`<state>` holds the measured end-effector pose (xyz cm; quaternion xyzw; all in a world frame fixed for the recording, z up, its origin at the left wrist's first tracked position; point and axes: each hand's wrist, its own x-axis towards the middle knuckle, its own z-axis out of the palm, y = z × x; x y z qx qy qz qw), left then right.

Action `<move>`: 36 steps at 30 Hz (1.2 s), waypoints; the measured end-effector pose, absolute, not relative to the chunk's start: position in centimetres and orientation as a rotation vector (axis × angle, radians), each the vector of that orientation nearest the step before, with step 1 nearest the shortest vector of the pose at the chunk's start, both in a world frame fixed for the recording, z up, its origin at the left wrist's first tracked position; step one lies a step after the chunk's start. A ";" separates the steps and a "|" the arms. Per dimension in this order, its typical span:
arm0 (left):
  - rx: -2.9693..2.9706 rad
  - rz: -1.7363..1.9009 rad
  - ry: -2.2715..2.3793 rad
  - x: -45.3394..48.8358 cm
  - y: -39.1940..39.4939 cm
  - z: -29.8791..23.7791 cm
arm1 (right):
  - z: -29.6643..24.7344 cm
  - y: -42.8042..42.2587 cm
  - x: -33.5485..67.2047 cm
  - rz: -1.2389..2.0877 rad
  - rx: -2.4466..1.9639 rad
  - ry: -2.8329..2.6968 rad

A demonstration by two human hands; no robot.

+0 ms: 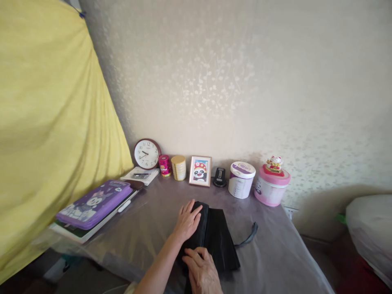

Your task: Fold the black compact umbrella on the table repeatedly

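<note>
I've got the folded black cloth in the middle of the view, lying on the near part of the bench, with a grey-blue strap trailing off to its right. It looks soft and light to me, limp with no stiffness in it, and I'd judge it could slide a little on the bench's smooth grey cover. The folded edges seem the best place to take hold, since the layers would likely slump if lifted from the middle.

The left grip is open, palm down, fingers spread flat on the far end of the cloth, pressing rather than closing on anything. The right grip sits on the near end with its fingers lightly curled. It's touching the cloth, but from here I can't tell whether it's pinching a fold or just resting there.

Beyond the cloth, along the wall, I see a round wall clock, a framed panda picture, a white-and-purple tub and a pink tub topped by a beckoning-cat figurine. Off to the left lies a purple cartoon zip case.
</note>
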<state>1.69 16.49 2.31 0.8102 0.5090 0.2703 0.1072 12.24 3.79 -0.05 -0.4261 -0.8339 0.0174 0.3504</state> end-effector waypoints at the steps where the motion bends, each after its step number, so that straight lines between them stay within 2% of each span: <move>1: 2.334 0.812 1.557 1.5 16.6 2.0 | 0.1 3.7 12.2 0.054 -1.112 -2.159; 12: 1.991 1.007 1.722 -2.4 11.0 -1.5 | 1.5 3.3 12.1 0.141 -1.169 -2.189; 25: 1.729 1.240 1.664 -2.2 9.9 -1.1 | 2.8 3.8 13.5 0.065 -1.065 -2.123; 29: 1.694 1.249 1.689 -2.1 9.7 -0.9 | 3.9 7.2 14.6 0.135 -1.122 -2.051; 36: 1.685 1.175 1.733 -2.0 9.3 -0.7 | 5.3 18.7 15.7 0.373 -1.256 -2.114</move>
